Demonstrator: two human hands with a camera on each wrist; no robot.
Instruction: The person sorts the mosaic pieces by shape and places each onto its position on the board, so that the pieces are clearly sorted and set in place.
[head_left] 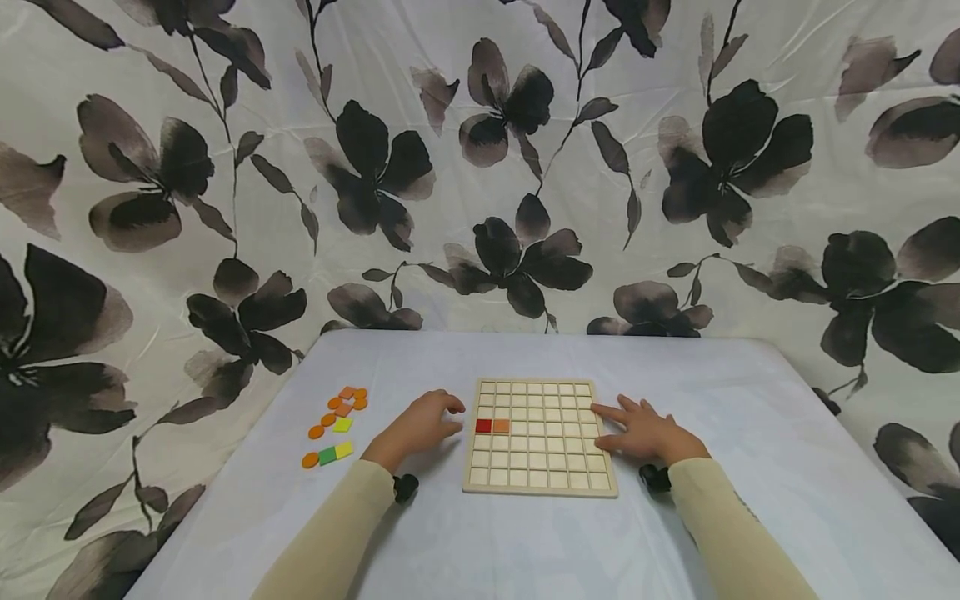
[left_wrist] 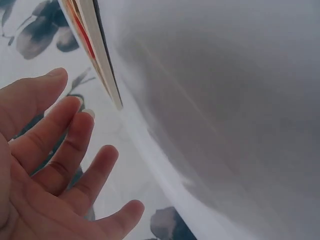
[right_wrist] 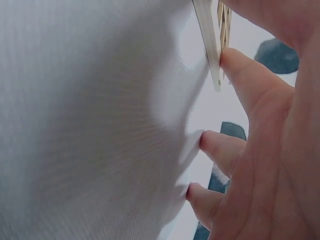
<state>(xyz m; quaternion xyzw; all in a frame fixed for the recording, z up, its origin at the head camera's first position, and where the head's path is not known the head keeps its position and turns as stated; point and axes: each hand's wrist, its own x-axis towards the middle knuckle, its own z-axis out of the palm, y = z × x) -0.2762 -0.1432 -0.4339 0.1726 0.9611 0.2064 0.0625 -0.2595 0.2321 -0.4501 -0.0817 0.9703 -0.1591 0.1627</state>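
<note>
A pale wooden grid board lies flat on the table in the head view. Side by side in its left columns sit a red square tile and an orange square tile. My left hand hovers just left of the board, fingers loosely bent and holding nothing; the left wrist view shows a gap between the fingertips and the board's edge. With spread fingers, my right hand rests at the board's right edge. One finger touches the rim in the right wrist view, while other fingertips rest on the table.
Left of the board, several loose tiles lie on the white tablecloth: orange round tiles, orange squares, yellow squares and a green square. Behind the table hangs a floral cloth. Each wrist wears a dark band.
</note>
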